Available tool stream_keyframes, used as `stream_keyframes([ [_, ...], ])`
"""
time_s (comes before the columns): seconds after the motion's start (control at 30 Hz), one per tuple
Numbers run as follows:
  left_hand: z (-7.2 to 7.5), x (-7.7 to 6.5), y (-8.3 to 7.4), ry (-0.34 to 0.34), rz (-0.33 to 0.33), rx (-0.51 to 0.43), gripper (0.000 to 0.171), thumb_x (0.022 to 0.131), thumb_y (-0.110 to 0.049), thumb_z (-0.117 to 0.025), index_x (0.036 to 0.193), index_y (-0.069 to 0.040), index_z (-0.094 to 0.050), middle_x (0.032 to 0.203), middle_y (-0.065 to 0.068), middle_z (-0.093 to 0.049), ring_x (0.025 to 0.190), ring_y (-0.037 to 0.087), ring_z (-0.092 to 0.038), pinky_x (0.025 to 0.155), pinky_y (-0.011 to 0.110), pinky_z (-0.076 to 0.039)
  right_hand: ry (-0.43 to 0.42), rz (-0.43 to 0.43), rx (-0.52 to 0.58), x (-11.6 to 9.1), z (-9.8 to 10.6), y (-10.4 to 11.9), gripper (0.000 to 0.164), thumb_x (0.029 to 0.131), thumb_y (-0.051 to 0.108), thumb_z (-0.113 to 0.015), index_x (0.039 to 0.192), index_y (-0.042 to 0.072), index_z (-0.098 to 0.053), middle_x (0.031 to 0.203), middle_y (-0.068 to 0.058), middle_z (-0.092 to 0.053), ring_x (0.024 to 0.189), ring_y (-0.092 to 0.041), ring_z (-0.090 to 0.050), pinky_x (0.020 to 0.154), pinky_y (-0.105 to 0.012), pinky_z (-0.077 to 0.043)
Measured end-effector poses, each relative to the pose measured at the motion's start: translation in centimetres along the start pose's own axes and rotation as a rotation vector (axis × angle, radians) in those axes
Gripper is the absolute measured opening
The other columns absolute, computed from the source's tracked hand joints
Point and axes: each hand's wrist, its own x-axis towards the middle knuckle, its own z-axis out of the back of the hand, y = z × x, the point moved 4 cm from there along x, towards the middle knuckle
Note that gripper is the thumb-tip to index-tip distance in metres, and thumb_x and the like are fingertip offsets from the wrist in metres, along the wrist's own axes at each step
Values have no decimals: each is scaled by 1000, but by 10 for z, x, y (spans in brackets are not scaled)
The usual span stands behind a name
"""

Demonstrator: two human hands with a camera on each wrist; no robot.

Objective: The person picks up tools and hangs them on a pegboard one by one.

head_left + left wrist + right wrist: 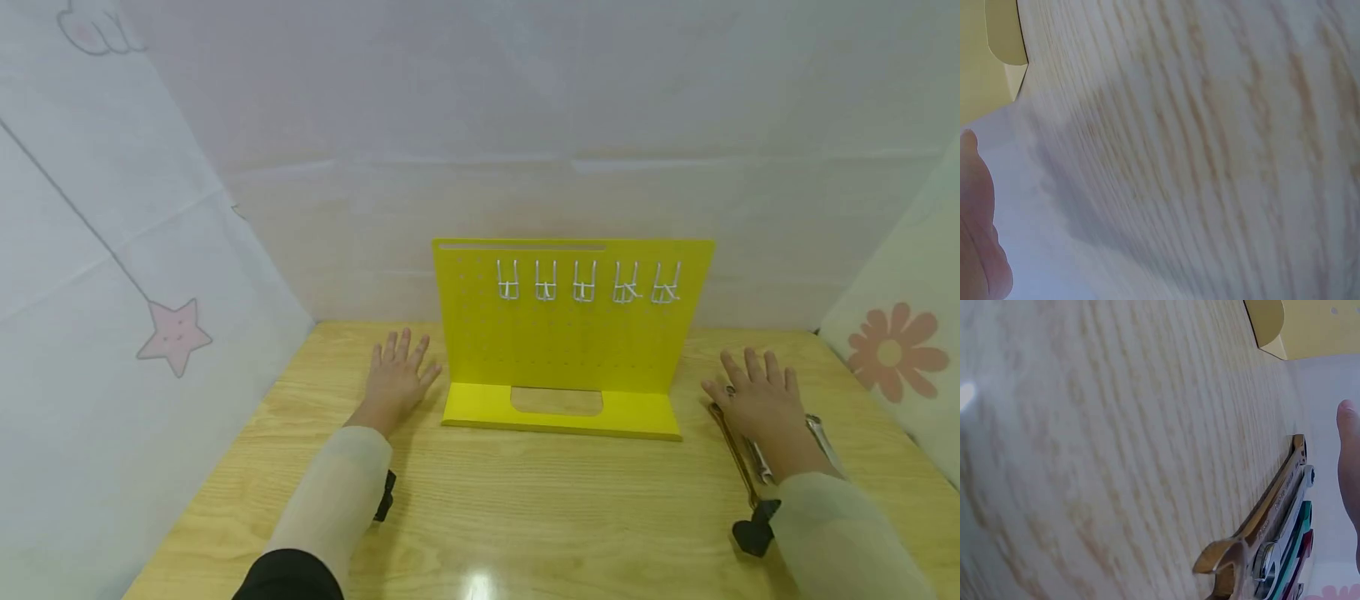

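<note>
My left hand point(393, 383) is spread with straight fingers, to the left of a yellow pegboard point(480, 350); nothing is in it. On the other side, my right hand point(761, 408) stretches over a group of wrenches, fingers spread and holding nothing. Nearest the board is a bronze combination wrench point(1266, 515). Beside it in the right wrist view lie a silver wrench point(1294, 506), a green wrench point(1297, 547) and a dark red wrench point(1300, 559). Another silver wrench point(823, 437) shows past the hand, which partly hides the group in the head view.
The pegboard stands upright on its base, with several white metal hooks point(545, 290) in a row near its top. Everything rests on a wooden table point(555, 500). Pale cloth walls point(525, 100) close off the back and sides, printed with a star point(175, 333) and a flower point(890, 352).
</note>
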Motion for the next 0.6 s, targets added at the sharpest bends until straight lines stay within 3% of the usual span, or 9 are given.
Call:
stream_keyframes([
  [0.33, -4, 2, -2, -12, -8, -17, 70, 102, -60, -24, 159, -21, -8, 165, 17, 0, 152, 39, 2, 119, 61, 0, -46, -11, -3, 0, -1, -2, 87, 98, 69, -22, 158, 7, -7, 158, -33, 7, 142, -58, 9, 110, -72, 9],
  [0.6, -7, -9, 0, -31, -25, -127, 72, 103, -57, -30, 159, -14, -12, 164, 19, -1, 151, 40, 2, 119, 62, -3, -126, 7, 25, -12, 1, -8, 81, 102, 61, -26, 157, 4, -10, 156, -37, -2, 141, -59, 0, 109, -73, 0],
])
